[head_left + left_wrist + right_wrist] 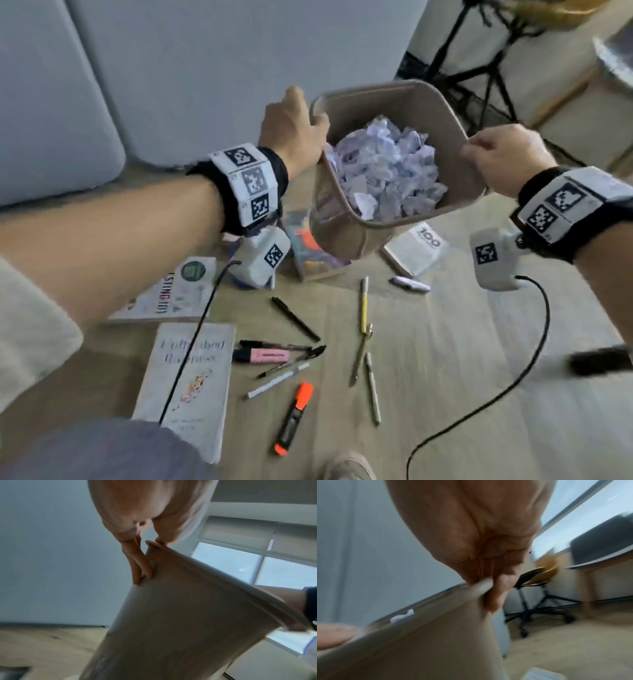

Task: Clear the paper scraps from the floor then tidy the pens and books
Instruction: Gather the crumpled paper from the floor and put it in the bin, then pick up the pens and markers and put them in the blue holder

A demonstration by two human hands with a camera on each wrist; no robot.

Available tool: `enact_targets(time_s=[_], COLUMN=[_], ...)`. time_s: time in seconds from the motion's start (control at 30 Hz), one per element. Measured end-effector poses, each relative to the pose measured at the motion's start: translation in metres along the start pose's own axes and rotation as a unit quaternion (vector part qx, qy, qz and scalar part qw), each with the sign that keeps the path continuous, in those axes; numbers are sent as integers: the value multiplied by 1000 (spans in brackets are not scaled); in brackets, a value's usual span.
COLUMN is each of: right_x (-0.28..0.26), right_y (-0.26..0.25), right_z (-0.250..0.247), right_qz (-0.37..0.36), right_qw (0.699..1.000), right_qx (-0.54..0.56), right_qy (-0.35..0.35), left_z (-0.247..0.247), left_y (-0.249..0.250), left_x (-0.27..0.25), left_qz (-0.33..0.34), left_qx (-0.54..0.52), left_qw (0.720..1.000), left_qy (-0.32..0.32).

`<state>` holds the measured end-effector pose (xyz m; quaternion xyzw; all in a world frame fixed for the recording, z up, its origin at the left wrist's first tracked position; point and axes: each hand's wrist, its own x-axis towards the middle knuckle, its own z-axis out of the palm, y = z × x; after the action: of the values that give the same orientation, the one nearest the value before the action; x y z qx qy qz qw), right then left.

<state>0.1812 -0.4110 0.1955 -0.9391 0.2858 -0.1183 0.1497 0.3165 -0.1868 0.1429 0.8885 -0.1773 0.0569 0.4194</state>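
Note:
A beige waste bin (342, 226) full of crumpled paper scraps (387, 171) hangs tilted above the floor, held by both hands. My left hand (301, 126) grips its left rim, thumb inside and fingers (140, 566) down the outer wall (188, 615). My right hand (503, 154) pinches the right rim (481, 586). Below lie several pens, a pink highlighter (263, 355), an orange highlighter (296, 418) and books: a white one (191, 383), one reading "100" (416, 246), another (171, 294) at left, and a colourful one (308, 253) partly hidden under the bin.
A grey sofa (137, 85) stands at the back left. A black tripod and chair base (479, 68) are at the back right, an office chair (537, 582) beside a desk. Wrist cables (496, 394) trail over the wooden floor. My shoe (349, 469) shows at the bottom edge.

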Motion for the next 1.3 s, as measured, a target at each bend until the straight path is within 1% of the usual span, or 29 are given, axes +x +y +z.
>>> enact_targets(time_s=[0.03, 0.07, 0.1, 0.13, 0.17, 0.2, 0.23, 0.33, 0.4, 0.47, 0.5, 0.53, 0.57, 0.6, 0.63, 0.67, 0.7, 0.73, 0.77, 0.8, 0.83, 0.87, 0.9, 0.97, 1.07, 1.13, 1.2, 1.27, 1.3], right_x=[-10, -20, -32, -46, -61, -78, -92, -133, -149, -160, -160, -164, -166, -168, -170, -172, -174, -175, -176, -175, -174, -171, -167, -155, -132, -117, -108, -106, -110], right_y=[26, 53, 76, 95, 111, 124, 137, 164, 176, 181, 177, 174, 171, 170, 169, 171, 173, 175, 177, 177, 177, 177, 174, 166, 137, 113, 90, 74, 69], right_z=[-15, -27, -38, -47, -55, -62, -67, -75, -78, -81, -81, -81, -80, -77, -74, -70, -65, -61, -57, -53, -50, -46, -43, -37, -22, 2, 39, 85, 110], right_qz=[48, 95, 141, 186, 225, 259, 287, 382, 428, 417, 392, 370, 350, 336, 323, 314, 306, 300, 293, 289, 286, 284, 279, 258, 194, 132, 67, 20, 10], right_qw=[999, 995, 989, 981, 971, 961, 951, 917, 895, 887, 890, 895, 901, 906, 910, 913, 916, 918, 919, 921, 923, 926, 929, 936, 952, 966, 980, 982, 975], right_qx=[-15, -26, -36, -48, -67, -87, -102, -111, -107, -146, -168, -180, -188, -193, -197, -200, -205, -210, -215, -218, -217, -215, -213, -215, -215, -209, -185, -172, -178], right_qy=[20, 32, 37, 39, 43, 46, 47, 38, 70, 135, 160, 171, 175, 173, 169, 165, 161, 156, 150, 142, 134, 125, 116, 109, 104, 77, 23, -71, -132], left_z=[19, 37, 51, 68, 83, 97, 111, 147, 160, 171, 176, 181, 183, 186, 192, 197, 200, 204, 208, 207, 206, 203, 200, 198, 196, 191, 181, 166, 159], left_y=[21, 41, 61, 79, 95, 106, 116, 136, 146, 153, 153, 155, 155, 153, 148, 144, 140, 134, 128, 124, 120, 116, 111, 98, 59, 25, -9, -37, -49], left_x=[-4, -12, -24, -35, -48, -61, -75, -111, -134, -158, -168, -181, -193, -204, -215, -225, -234, -241, -245, -245, -244, -240, -233, -215, -180, -153, -131, -117, -115], left_qz=[13, 38, 54, 58, 55, 62, 66, 99, 130, 202, 243, 252, 239, 249, 231, 223, 221, 225, 194, 132, 106, 69, 42, 14, 19, 20, 23, 38, 54], left_qx=[-38, -57, -62, -74, -89, -99, -98, -106, -91, -18, 31, 40, 17, -5, -43, -56, -48, -27, -46, -92, -137, -169, -175, -157, -68, -4, 59, 125, 167], left_qw=[998, 993, 980, 955, 922, 893, 877, 869, 863, 852, 850, 846, 835, 831, 837, 832, 817, 796, 777, 749, 715, 700, 702, 725, 776, 802, 822, 833, 833], left_qy=[-41, -99, -183, -282, -374, -434, -465, -474, -480, -483, -467, -469, -495, -498, -495, -505, -530, -561, -597, -643, -677, -691, -689, -670, -626, -597, -567, -537, -524])
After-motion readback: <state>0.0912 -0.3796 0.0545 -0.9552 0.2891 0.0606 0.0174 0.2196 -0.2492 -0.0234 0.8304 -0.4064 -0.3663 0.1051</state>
